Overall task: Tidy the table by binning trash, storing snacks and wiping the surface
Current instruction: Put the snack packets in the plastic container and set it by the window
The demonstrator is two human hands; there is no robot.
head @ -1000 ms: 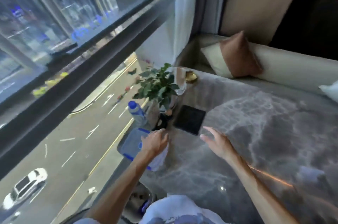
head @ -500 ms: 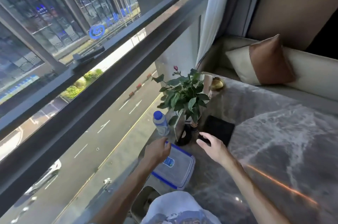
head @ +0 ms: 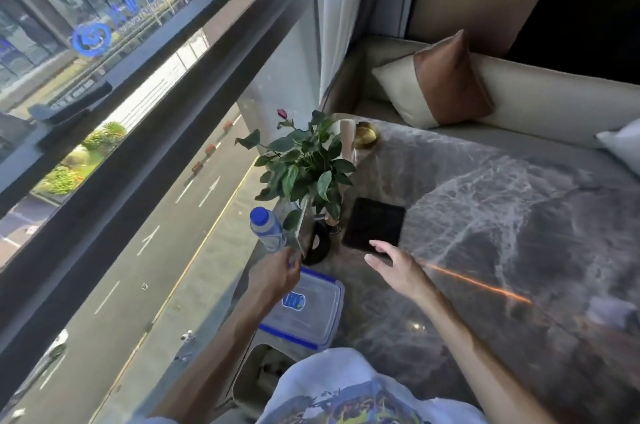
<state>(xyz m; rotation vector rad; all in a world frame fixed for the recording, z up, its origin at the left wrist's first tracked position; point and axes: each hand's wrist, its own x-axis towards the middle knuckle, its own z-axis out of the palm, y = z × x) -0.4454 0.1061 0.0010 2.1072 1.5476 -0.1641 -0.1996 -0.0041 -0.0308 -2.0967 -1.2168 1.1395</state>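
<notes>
A clear plastic storage box (head: 308, 309) with a blue-rimmed lid lies on the near left corner of the grey marble table (head: 502, 216). My left hand (head: 277, 276) is over the box's far left corner, fingers curled down on the blue lid edge. My right hand (head: 394, 262) hovers open with spread fingers, its fingertips at the near edge of a black square pad (head: 375, 223). A water bottle (head: 266, 228) with a blue cap stands just beyond my left hand.
A leafy potted plant (head: 304, 167) and a black round object (head: 318, 243) stand behind the box. A gold dish (head: 365, 134) sits at the table's far corner. A bin (head: 266, 375) is below the table edge. The window runs along the left, with sofa cushions (head: 446, 84) behind.
The white cloth seen under my left hand a second ago is no longer visible. Both hands have moved forward toward the plant, and the left now sits on the box's far corner.
</notes>
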